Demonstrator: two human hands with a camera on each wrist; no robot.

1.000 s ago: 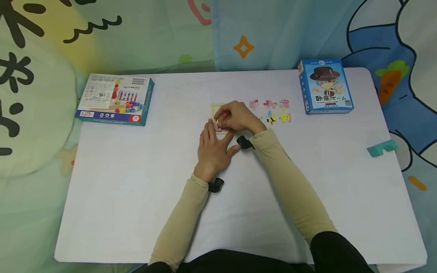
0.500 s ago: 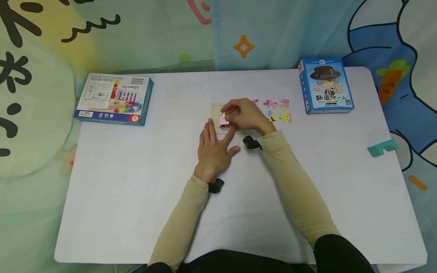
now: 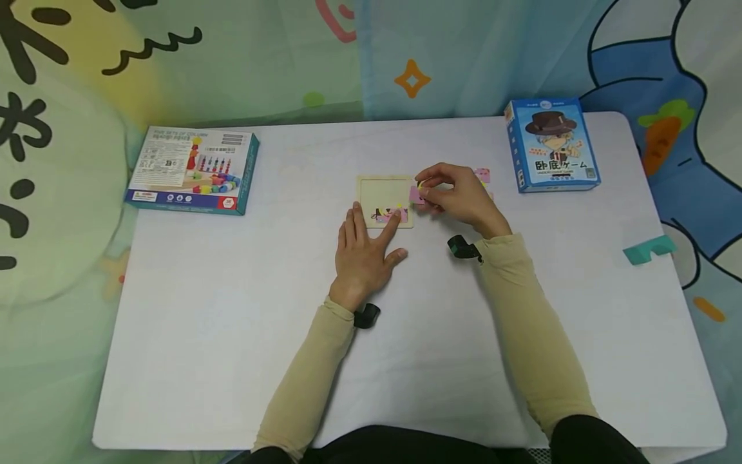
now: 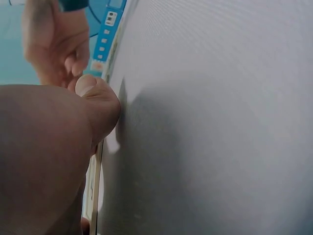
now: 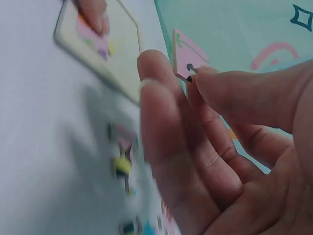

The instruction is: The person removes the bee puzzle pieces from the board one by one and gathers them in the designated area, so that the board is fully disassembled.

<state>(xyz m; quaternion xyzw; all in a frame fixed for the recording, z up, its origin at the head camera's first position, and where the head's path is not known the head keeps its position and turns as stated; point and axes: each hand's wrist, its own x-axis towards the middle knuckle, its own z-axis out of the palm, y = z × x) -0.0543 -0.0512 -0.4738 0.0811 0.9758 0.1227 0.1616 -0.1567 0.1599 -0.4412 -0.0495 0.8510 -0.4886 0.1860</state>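
Note:
My left hand (image 3: 365, 254) lies flat with spread fingers at the near edge of a square wooden puzzle tray (image 3: 382, 180). Its index fingertip touches small pink picture pieces (image 3: 382, 214) fitted along the tray's bottom edge; the rest of the tray's bed shows bare. Just right of the tray, my right hand (image 3: 464, 200) pinches a pink puzzle piece (image 5: 188, 56) between thumb and fingers, raised off the table in the right wrist view. Loose puzzle pieces (image 5: 122, 166) lie on the table beneath and beyond that hand, which partly hides them in the head view.
A white table (image 3: 261, 361) bears everything. At the back left lies a toy box (image 3: 191, 169), and a blue game box (image 3: 555, 147) lies at the back right. A small teal piece (image 3: 649, 251) sits by the right edge. A printed curtain (image 3: 278, 58) hangs behind.
My right hand has moved right from over the tray, carrying the pink puzzle piece out beside it. More of the tray is uncovered. The left hand has stayed in place.

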